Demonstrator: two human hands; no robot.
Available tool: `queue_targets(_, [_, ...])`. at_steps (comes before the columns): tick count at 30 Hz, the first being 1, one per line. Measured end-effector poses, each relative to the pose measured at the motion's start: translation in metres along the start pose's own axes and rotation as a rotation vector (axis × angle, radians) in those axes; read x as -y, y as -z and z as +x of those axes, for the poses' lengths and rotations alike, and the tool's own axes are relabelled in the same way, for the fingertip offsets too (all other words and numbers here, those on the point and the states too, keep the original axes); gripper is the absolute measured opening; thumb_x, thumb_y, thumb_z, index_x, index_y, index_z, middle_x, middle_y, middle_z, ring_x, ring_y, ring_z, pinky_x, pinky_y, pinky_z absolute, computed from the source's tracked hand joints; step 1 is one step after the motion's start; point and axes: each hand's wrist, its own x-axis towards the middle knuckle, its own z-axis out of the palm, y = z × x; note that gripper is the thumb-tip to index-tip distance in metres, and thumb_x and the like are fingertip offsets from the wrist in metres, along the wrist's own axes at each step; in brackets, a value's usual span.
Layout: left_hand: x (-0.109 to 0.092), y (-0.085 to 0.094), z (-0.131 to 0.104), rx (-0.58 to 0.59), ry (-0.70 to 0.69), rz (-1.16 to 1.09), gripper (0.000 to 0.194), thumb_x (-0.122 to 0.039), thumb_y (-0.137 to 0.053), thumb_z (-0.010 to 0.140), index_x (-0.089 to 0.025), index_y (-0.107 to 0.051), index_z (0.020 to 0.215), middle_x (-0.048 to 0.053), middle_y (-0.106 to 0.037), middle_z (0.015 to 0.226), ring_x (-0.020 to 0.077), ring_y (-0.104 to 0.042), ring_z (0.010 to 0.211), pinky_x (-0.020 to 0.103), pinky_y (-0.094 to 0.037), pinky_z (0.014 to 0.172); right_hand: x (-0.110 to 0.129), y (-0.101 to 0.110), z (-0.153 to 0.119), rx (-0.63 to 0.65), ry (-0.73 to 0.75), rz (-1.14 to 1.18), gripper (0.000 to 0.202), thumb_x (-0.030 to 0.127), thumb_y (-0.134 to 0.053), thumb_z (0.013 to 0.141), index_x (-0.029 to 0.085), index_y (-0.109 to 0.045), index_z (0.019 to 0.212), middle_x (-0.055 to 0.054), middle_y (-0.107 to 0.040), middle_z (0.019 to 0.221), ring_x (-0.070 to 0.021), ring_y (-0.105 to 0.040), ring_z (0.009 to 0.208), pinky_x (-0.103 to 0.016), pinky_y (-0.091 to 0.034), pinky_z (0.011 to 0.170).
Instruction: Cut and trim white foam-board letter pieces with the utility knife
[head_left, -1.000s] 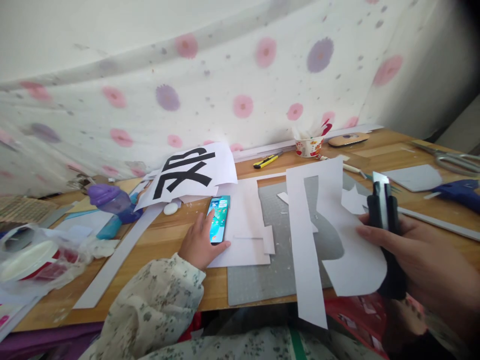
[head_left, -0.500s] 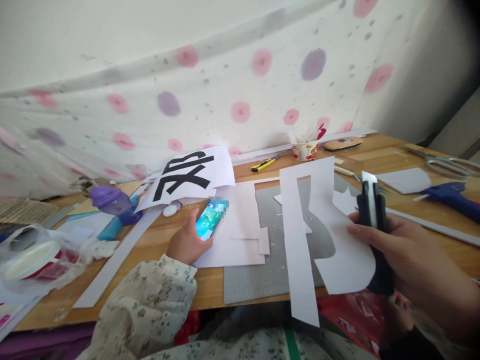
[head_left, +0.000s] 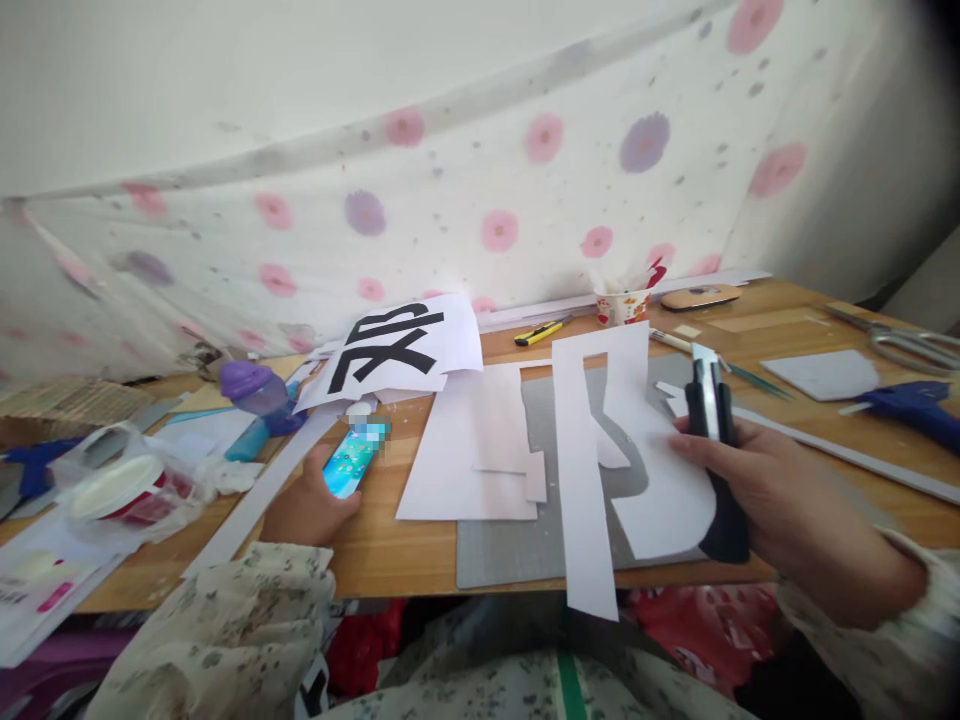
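Observation:
My left hand point(head_left: 304, 505) grips a lit smartphone point(head_left: 354, 461) and holds it on the wooden desk point(head_left: 390, 545), left of a white sheet point(head_left: 469, 450). My right hand point(head_left: 787, 510) is closed around a black utility knife point(head_left: 712, 440), blade end up, and also pinches a large white paper cut-out point(head_left: 600, 440). The cut-out hangs over a grey cutting mat point(head_left: 525, 540) and past the desk's front edge.
A printed sheet with a bold black character point(head_left: 401, 345) lies at the back. Also on the desk: purple bottle point(head_left: 255, 395), yellow cutter point(head_left: 538, 332), paper cup point(head_left: 622, 303), scissors point(head_left: 911, 342), blue glue gun point(head_left: 911, 405), metal ruler point(head_left: 840, 450), bagged tub point(head_left: 120, 490). A floral cloth point(head_left: 480, 200) hangs behind.
My left hand has slid the phone leftward off the white sheet onto bare wood. My right hand with the knife and cut-out has shifted slightly left. The view has panned left.

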Motion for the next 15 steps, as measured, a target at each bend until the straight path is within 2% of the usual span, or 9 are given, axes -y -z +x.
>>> queue_targets(4, [0.005,0.001,0.012,0.070,0.007,-0.016,0.073,-0.047,-0.062,0.068,-0.012,-0.044,0.130,0.014,-0.070,0.095,0.0359,-0.069,0.077,0.038,-0.051,0.061,0.001,-0.006,0.006,0.044,0.049,-0.022,0.028,0.027,-0.078,0.062,0.017,-0.062,0.083,0.006,-0.057,0.053,-0.0098,-0.048,0.043,-0.020,-0.034,0.039])
queue_targets(7, [0.010,-0.006,0.023,0.084,0.026,-0.002,0.074,-0.047,-0.064,0.065,-0.014,-0.047,0.128,0.016,-0.070,0.101,0.0361,-0.069,0.079,0.039,-0.051,0.064,0.003,-0.009,0.013,0.073,0.078,-0.001,0.028,0.026,-0.077,0.060,0.017,-0.061,0.081,0.005,-0.059,0.055,-0.0101,-0.050,0.045,-0.021,-0.036,0.041])
queue_targets(10, [0.020,-0.014,0.029,0.107,0.016,0.016,0.072,-0.052,-0.059,0.068,-0.018,-0.045,0.130,0.015,-0.071,0.103,0.0356,-0.068,0.081,0.037,-0.051,0.063,0.005,-0.011,0.020,0.117,0.091,0.028,0.029,0.027,-0.078,0.059,0.016,-0.061,0.080,0.006,-0.057,0.053,-0.0099,-0.050,0.045,-0.021,-0.036,0.042])
queue_targets(13, [0.029,-0.015,0.030,0.145,0.012,0.072,0.069,-0.059,-0.053,0.072,-0.020,-0.046,0.128,0.012,-0.072,0.093,0.0364,-0.068,0.082,0.041,-0.050,0.069,0.006,-0.009,0.025,0.152,0.112,0.061,0.029,0.026,-0.079,0.059,0.016,-0.060,0.079,0.006,-0.057,0.053,-0.0093,-0.050,0.045,-0.020,-0.036,0.042])
queue_targets(15, [0.025,-0.010,0.027,0.113,-0.041,0.096,0.056,-0.057,-0.050,0.074,-0.024,-0.051,0.119,0.008,-0.071,0.089,0.0371,-0.066,0.087,0.047,-0.049,0.078,0.006,-0.007,0.028,0.170,0.117,0.073,0.029,0.026,-0.079,0.059,0.017,-0.060,0.079,0.006,-0.058,0.053,-0.0091,-0.050,0.045,-0.020,-0.036,0.043])
